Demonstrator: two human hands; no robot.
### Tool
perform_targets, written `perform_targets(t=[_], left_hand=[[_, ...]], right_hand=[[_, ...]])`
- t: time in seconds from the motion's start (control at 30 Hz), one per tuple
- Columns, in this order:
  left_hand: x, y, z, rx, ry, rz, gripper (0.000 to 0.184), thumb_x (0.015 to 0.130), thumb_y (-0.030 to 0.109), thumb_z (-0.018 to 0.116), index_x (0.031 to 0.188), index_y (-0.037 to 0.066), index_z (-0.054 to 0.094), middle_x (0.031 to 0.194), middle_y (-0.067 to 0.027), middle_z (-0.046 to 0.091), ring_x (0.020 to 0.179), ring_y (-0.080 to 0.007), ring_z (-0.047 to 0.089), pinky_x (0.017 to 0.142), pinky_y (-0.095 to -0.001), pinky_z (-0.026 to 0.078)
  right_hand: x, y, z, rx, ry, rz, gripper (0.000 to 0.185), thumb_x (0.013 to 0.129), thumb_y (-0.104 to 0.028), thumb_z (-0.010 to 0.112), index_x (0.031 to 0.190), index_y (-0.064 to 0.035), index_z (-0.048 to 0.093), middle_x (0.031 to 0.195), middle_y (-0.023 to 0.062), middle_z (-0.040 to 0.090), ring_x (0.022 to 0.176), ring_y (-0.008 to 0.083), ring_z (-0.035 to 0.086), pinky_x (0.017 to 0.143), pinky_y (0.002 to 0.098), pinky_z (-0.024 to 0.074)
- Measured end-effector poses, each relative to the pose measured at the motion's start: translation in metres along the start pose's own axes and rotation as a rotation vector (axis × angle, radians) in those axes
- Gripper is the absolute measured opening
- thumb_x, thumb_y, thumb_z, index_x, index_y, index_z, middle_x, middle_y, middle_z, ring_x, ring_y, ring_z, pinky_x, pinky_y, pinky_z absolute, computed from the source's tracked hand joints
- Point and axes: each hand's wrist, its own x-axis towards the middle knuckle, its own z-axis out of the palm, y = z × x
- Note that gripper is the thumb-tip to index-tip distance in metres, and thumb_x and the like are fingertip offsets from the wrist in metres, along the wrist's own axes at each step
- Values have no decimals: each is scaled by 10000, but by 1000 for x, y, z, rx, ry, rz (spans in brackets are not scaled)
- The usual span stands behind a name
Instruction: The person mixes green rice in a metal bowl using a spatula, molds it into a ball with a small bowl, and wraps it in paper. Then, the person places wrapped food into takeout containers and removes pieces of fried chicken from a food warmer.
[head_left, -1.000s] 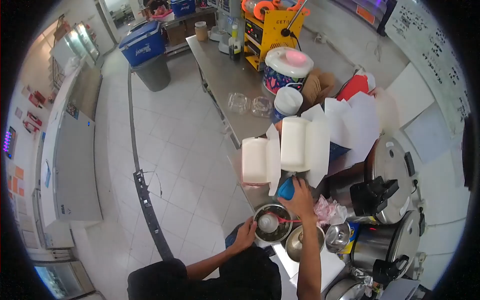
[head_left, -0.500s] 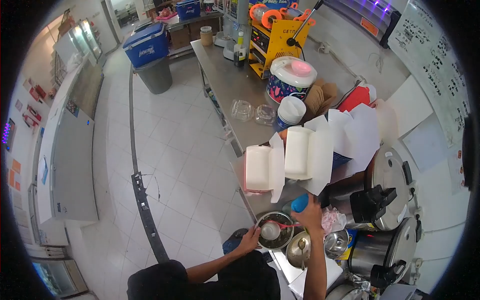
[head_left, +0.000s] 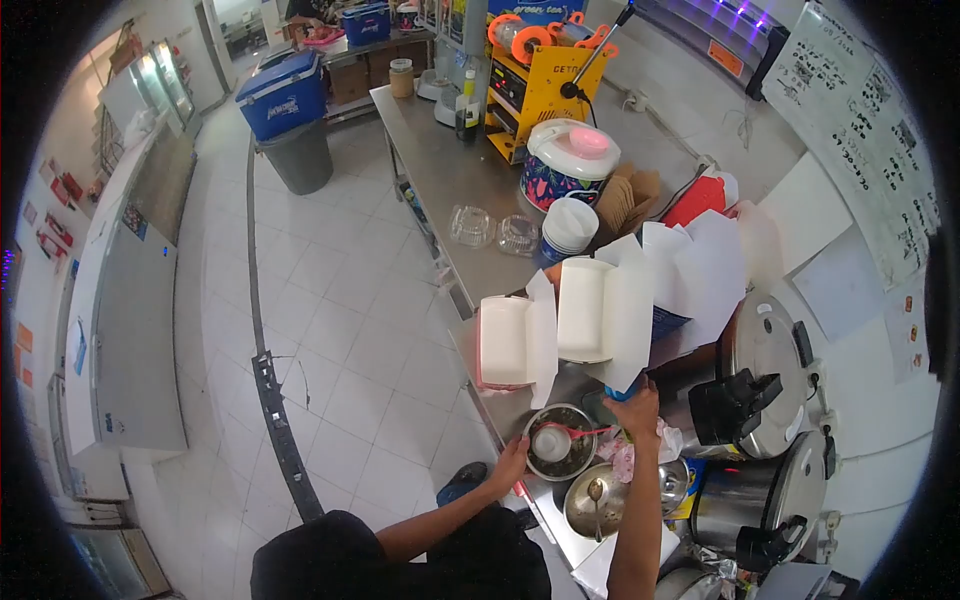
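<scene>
My left hand grips the left rim of a metal bowl with dark contents. Inside that bowl lie a round white cup and a red-handled utensil. My right hand is closed on a blue object, partly hidden under the flap of an open white box. Nearer to me is a second metal bowl with a spoon in it, left of my right forearm.
Another open box stands at the counter's left edge. Two large pressure cookers are at the right. Farther back are white tubs, clear plastic containers, a patterned cooker and a yellow machine.
My right hand has moved from beside the first bowl back toward the boxes, with the blue object now mostly under the flap. My left hand stays at the bowl. The camera view has shifted slightly.
</scene>
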Motion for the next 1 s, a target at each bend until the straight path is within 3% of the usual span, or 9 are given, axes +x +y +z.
perform_targets(t=[0.2, 0.3, 0.37, 0.4, 0.47, 0.53, 0.63, 0.77, 1.0], left_hand=[[12, -8, 6, 64, -12, 75, 693, 1003, 527, 459, 1470, 42, 294, 1341, -171, 505, 953, -309, 676, 819, -440, 593], [1, -12, -6, 103, -61, -3, 667, 1001, 523, 467, 1459, 66, 308, 1328, -171, 513, 867, -284, 689, 769, -416, 598], [-9, -21, -20, 139, -91, -41, 655, 1000, 522, 473, 1456, 79, 316, 1318, -170, 520, 838, -273, 689, 743, -405, 597], [-13, -27, -27, 173, -103, -58, 639, 997, 520, 480, 1441, 83, 340, 1292, -164, 536, 834, -266, 689, 730, -397, 594], [-21, -35, -38, 210, -115, -77, 624, 994, 519, 487, 1426, 87, 364, 1267, -158, 552, 831, -260, 688, 717, -390, 592], [-28, -39, -43, 493, -238, -93, 602, 993, 513, 496, 1396, 74, 413, 1163, -137, 596, 827, -245, 688, 682, -375, 586], [-28, -58, -31, 677, -266, -185, 576, 994, 516, 492, 1343, 58, 464, 1055, -118, 619, 800, -224, 685, 647, -360, 582], [-41, -66, -14, 752, -431, -187, 612, 984, 537, 498, 1360, 57, 450, 1013, -121, 625, 773, -218, 684, 618, -347, 576], [-59, -97, 27, 631, -492, -386, 684, 971, 564, 500, 1417, 57, 388, 1170, -190, 605, 767, -234, 696, 639, -364, 600]], right_hand=[[-4, -11, -28, 64, -134, 65, 949, 617, -451, 881, 1316, 70, 505, 1264, 338, 561, 1239, 447, 512, 1044, 491, 424], [-29, -24, -42, -54, 13, 33, 871, 710, -406, 846, 1353, 54, 480, 1322, 339, 518, 1252, 450, 501, 1046, 493, 418], [-58, -33, -55, 149, 296, -17, 735, 832, -305, 768, 1395, 38, 440, 1283, 281, 569, 1203, 437, 528, 1016, 491, 421], [-80, -48, -68, 222, 305, 57, 550, 901, -182, 684, 1361, 39, 480, 1272, 265, 581, 1186, 407, 549, 1007, 464, 428], [-136, -64, -70, 276, 405, 155, 431, 907, -143, 660, 1280, 45, 556, 1194, 236, 634, 1101, 349, 615, 946, 428, 472], [-199, -67, -57, 346, 385, 302, 314, 907, -124, 656, 1168, 49, 631, 1043, 194, 690, 940, 279, 672, 845, 377, 519], [-300, -57, -18, 320, 325, 468, 190, 906, -132, 674, 1002, 30, 703, 846, 123, 713, 758, 196, 669, 704, 329, 539], [-382, -83, 10, 461, 249, 796, 191, 908, -131, 674, 989, 36, 718, 840, 146, 718, 729, 204, 683, 610, 317, 539], [-404, -106, -4, 504, 172, 630, 181, 894, -75, 659, 1024, 39, 712, 890, 181, 725, 753, 252, 708, 688, 346, 568]])
